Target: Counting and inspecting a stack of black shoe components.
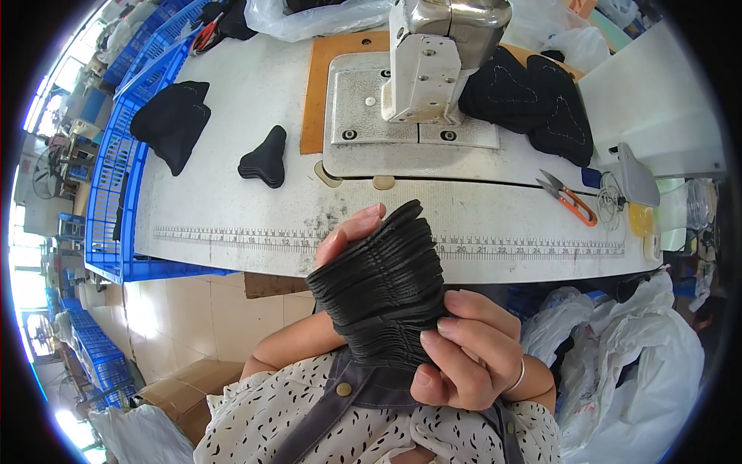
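A thick stack of black fabric pieces point(379, 286), its many layered edges fanned toward me, is held up in front of my chest. My left hand point(352, 232) grips it from behind; only some fingers show over its upper left edge, and the rest is hidden by the layers. At the lower right edge, my right hand point(471, 356) has its bent fingers closed on the layers. Beyond the stack, a small pile of black three-lobed pieces point(265, 158) lies on the white table.
The sewing machine point(425, 77) stands at the back middle. Black stitched pieces point(533, 100) lie to its right, near orange-handled thread snips point(570, 199). Another black piece point(174, 124) lies at left, beside a blue crate point(116, 193). Plastic bags point(618, 371) sit below right.
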`<state>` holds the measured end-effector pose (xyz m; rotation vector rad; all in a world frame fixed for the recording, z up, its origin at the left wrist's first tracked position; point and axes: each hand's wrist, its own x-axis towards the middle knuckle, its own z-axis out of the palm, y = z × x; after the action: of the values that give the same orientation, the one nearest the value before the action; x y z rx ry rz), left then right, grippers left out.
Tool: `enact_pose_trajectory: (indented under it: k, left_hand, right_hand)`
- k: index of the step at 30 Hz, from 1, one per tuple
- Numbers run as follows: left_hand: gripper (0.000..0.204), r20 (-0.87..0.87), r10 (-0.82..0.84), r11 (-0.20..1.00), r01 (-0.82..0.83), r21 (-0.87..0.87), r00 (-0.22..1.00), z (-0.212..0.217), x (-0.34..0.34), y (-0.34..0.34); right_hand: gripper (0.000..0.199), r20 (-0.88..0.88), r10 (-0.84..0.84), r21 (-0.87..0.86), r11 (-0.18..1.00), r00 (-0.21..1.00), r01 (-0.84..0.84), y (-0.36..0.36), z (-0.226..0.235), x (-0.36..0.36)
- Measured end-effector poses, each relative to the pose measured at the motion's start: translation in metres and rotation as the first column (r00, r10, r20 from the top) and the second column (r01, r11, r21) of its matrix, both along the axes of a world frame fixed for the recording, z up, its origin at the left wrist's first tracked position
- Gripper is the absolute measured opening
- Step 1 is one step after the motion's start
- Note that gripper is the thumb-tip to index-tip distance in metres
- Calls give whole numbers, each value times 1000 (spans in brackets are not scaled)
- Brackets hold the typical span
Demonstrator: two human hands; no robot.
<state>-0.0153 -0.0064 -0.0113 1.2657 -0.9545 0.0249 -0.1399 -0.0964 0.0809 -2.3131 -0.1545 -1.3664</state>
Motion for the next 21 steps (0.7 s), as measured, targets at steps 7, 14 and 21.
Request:
enact_pose_trajectory:
  k: [7, 14, 21]
  left_hand:
    - [59, 42, 18, 991, -23, 131, 999, 7, 4, 9]
    - [47, -502, -221, 975, 196, -102, 836, 23, 6, 12]
    - [36, -804, -474, 879, 243, -410, 359, 35, 7, 12]
  right_hand:
    - [25, -21, -8, -5, 1000, 1000, 8, 0, 1, -2]
    - [26, -97, 48, 14, 999, 994, -47, -6, 7, -5]
    - [29, -10, 73, 39, 997, 997, -73, -7, 2, -1]
